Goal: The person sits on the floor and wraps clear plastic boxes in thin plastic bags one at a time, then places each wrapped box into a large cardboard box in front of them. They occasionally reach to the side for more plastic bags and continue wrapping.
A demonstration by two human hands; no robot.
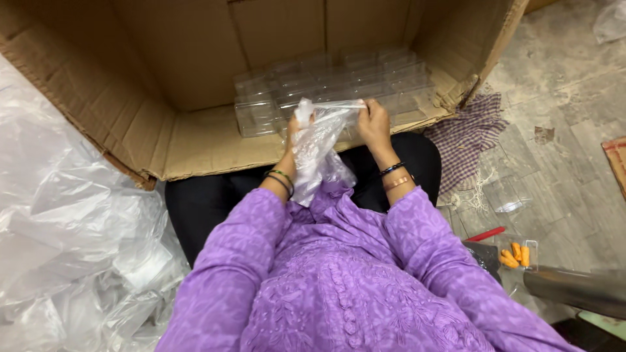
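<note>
Both of my hands hold a clear plastic bag (317, 153) up in front of me, over my lap. My left hand (293, 130) grips its left upper edge and my right hand (373, 123) grips its right upper edge, so the bag's mouth is stretched between them. The bag hangs down crumpled toward my purple sleeves. Just beyond my hands, several clear plastic boxes (326, 88) stand packed in rows inside a big open cardboard carton (163, 78) lying on its side.
A heap of clear plastic sheeting (72, 221) fills the left side. A checked cloth (466, 133), a loose clear box (507, 193), a red pen (486, 234) and a small case of orange pieces (516, 254) lie on the stone floor at right. A metal tube (574, 290) sits at lower right.
</note>
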